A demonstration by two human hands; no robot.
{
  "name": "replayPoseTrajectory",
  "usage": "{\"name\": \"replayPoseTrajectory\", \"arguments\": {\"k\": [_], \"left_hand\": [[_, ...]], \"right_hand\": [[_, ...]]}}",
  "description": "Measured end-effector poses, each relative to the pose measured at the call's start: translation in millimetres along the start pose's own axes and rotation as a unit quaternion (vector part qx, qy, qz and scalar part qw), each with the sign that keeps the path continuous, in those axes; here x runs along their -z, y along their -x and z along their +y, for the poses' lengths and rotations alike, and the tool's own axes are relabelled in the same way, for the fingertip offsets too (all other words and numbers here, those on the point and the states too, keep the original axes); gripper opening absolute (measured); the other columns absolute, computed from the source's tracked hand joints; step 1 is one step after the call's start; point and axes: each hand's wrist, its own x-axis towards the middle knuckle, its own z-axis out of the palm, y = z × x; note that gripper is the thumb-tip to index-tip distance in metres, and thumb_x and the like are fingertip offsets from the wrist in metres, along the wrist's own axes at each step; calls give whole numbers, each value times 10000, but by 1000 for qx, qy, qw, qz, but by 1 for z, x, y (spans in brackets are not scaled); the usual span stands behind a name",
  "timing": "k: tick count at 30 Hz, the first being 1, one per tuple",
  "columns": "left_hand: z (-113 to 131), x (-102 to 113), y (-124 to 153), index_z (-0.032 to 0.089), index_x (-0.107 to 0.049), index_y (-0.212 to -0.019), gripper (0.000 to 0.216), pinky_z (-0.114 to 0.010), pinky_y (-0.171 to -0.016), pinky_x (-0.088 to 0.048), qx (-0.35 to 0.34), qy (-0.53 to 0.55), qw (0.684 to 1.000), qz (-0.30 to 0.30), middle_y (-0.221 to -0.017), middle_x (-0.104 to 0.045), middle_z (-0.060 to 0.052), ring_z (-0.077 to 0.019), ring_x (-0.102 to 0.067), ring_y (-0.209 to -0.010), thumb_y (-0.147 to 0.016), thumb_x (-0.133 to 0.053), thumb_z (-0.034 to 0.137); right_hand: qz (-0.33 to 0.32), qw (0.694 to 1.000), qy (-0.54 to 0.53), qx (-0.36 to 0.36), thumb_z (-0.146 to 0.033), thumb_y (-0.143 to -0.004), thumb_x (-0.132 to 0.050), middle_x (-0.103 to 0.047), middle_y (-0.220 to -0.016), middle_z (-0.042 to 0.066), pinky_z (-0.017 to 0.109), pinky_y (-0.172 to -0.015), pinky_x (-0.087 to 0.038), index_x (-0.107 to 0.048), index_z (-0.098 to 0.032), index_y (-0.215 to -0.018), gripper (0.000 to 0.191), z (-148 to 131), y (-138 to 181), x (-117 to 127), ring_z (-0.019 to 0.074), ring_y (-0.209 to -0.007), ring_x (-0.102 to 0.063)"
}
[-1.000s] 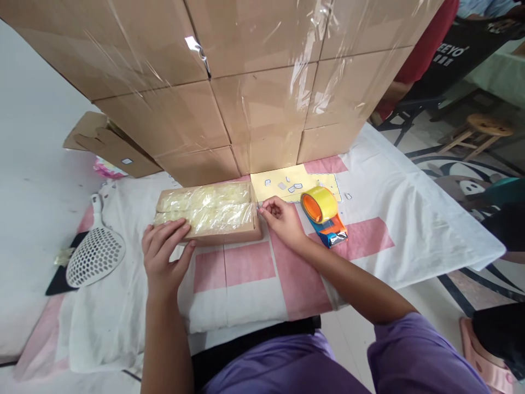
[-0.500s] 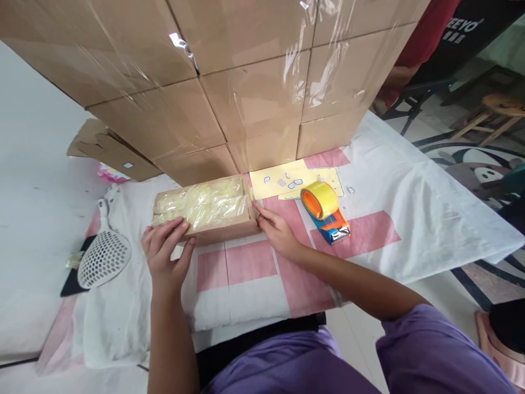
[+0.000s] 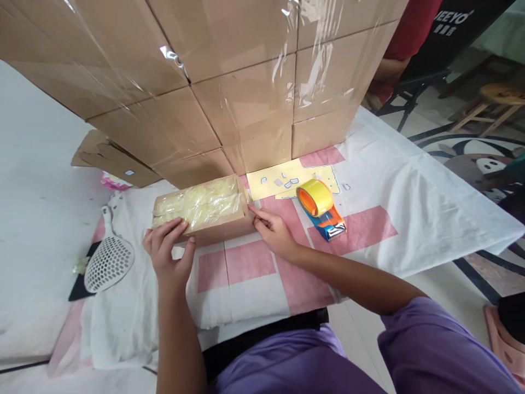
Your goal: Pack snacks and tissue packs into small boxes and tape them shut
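A long cardboard box [image 3: 219, 232] lies on the cloth, its top showing pale yellow contents under glossy clear film. At its left end, my left hand [image 3: 170, 249] grips the near edge, fingers over the top and thumb against the front side. My right hand [image 3: 273, 232] is closed at the box's right end. The index finger is against the end edge and the other fingers are curled; whether it pinches a flap or tape there is hidden. To the right of that hand, a tape dispenser [image 3: 334, 221] holds a roll of yellow tape [image 3: 315, 198].
Behind stands a tall stack of cardboard boxes [image 3: 246, 104] wrapped in clear film. Yellow paper sheets [image 3: 270, 183] lie before it. On the left are a white perforated scoop [image 3: 110, 264] and a torn carton [image 3: 118, 158]. A person in red [image 3: 412, 33] is at the far right.
The camera view has shifted slightly, so the stack and dispenser sit a little further left. Both hands keep nearly the same places on the box.
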Motion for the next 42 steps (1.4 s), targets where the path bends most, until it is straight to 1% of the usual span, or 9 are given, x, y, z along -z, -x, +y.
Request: {"name": "replayPoseTrajectory", "arguments": {"k": [13, 15, 17, 19, 21, 27, 31, 37, 42], "left_hand": [[1, -2, -1, 252, -679, -1171, 315, -551, -1127, -336, -7, 19, 1000, 3, -1261, -671, -98, -299, -591, -1226, -861, -713, 211], [2, -4, 2, 250, -686, -1124, 284, -573, -1160, -300, 10, 16, 1000, 21, -1378, -587, -107, -327, -504, -1333, -844, -724, 220], [0, -8, 6, 239, -686, -1077, 254, -601, -1198, -251, 42, 20, 998, 40, -1536, -415, -103, -361, -335, -1467, -827, -730, 237], [-5, -10, 10, 236, -680, -1066, 250, -608, -1226, -218, 64, 44, 996, 39, -1611, -271, -83, -370, -205, -1532, -821, -728, 243], [-11, -11, 13, 244, -677, -1075, 255, -594, -1246, -199, 64, 76, 995, 26, -1614, -242, -79, -357, -177, -1548, -825, -726, 237], [-18, -4, 17, 239, -682, -1057, 212, -566, -1250, -217, 51, 118, 992, 18, -1567, -313, -90, -338, -252, -1526, -852, -725, 270], [-20, -2, 17, 230, -690, -1042, 202, -553, -1245, -241, 66, 120, 990, 22, -1546, -339, -107, -339, -284, -1515, -858, -729, 304], [-32, -3, 20, 243, -688, -1009, 201, -543, -1217, -304, 97, 138, 985, 18, -1516, -388, -109, -331, -327, -1499, -851, -725, 363], [-31, -5, 19, 254, -682, -1010, 172, -569, -1236, -262, 87, 162, 983, 31, -1469, -435, -108, -332, -296, -1518, -862, -711, 337]], "right_hand": [[-52, 999, 0, -3, -313, -861, -594, -533, -828, -4, 285, -665, -471, -613, -174, -1408, 565, 4, -9, 11, 121, -688, -491], [-62, 997, 35, 0, -327, -858, -606, -584, -980, 41, 317, -732, -515, -509, -187, -1503, 666, 0, -12, 15, 145, -772, -555], [-88, 991, 100, 16, -358, -817, -684, -536, -1320, 127, 396, -918, -528, -328, -203, -1605, 878, -5, -14, 20, 225, -1060, -599], [-134, 974, 177, 37, -395, -761, -772, -274, -1616, 164, 480, -1144, -393, -155, -216, -1651, 1098, -9, -16, 24, 324, -1428, -386], [-179, 954, 234, 47, -423, -744, -807, -62, -1713, 131, 515, -1249, -219, -32, -238, -1658, 1213, -10, -18, 27, 342, -1572, -101], [-217, 940, 258, 52, -500, -724, -844, 66, -1725, 147, 561, -1271, -65, 205, -243, -1615, 1400, -1, -20, 28, 342, -1594, 66], [-258, 943, 206, 30, -602, -690, -849, 60, -1725, 140, 568, -1264, -90, 127, -267, -1636, 1400, -3, -28, 39, 358, -1591, 59], [-239, 954, 167, 66, -537, -923, -639, -440, -1497, 132, 470, -1118, -402, -273, -253, -1617, 834, -6, -37, 47, 297, -1399, -397], [-216, 960, 166, 64, -459, -933, -642, -519, -1326, 117, 369, -917, -485, -420, -221, -1529, 679, -7, -35, 42, 264, -1225, -483]]}}
